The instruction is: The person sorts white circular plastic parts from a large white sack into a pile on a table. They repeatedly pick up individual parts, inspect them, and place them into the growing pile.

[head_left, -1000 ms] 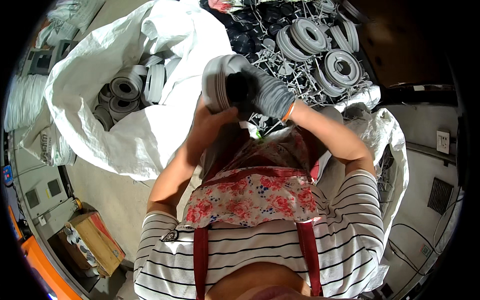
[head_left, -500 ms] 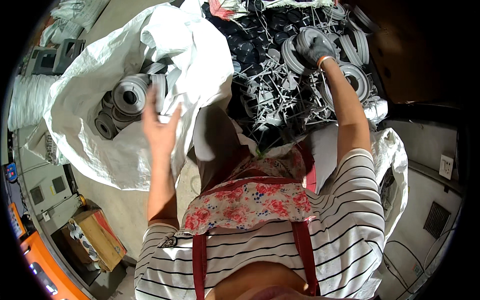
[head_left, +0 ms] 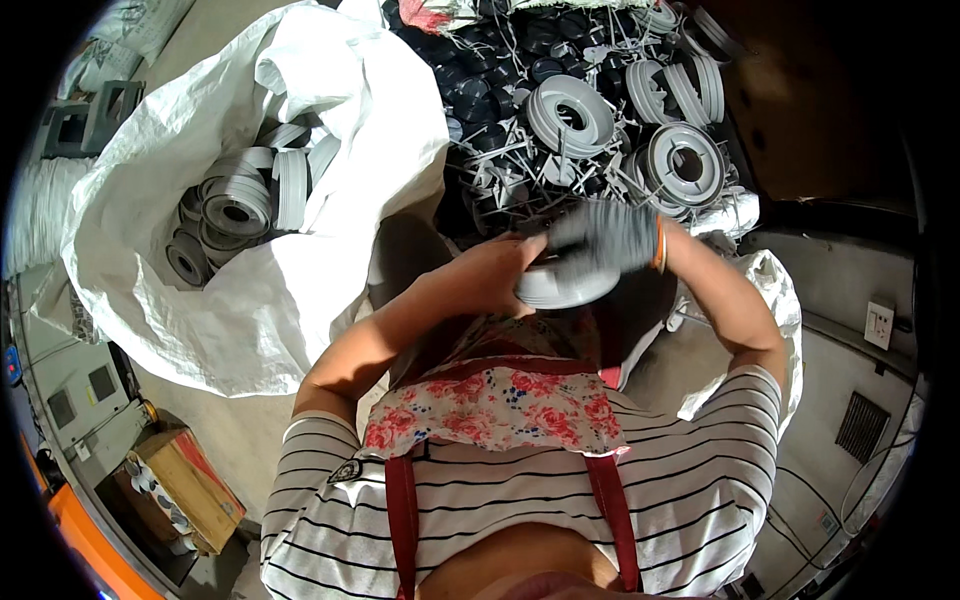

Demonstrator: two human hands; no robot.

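Observation:
A round grey plastic ring part is held in front of my apron, above my lap. My bare left hand grips its left edge, fingers wrapped round the rim. Over its top and right side lies my gloved right hand, smeared by motion, so its fingers are hard to make out. Beyond my hands, another grey ring and a ribbed grey ring rest on the heap. More grey rings lie inside the open white sack on my left.
Thin grey sprue pieces and black round parts make up the heap ahead. Several grey rings stand at its right. A cardboard box sits at lower left. A wall socket is at right.
My right hand has come back from the heap to my lap with a grey ring. My left hand has left the sack and moved right to grip that ring.

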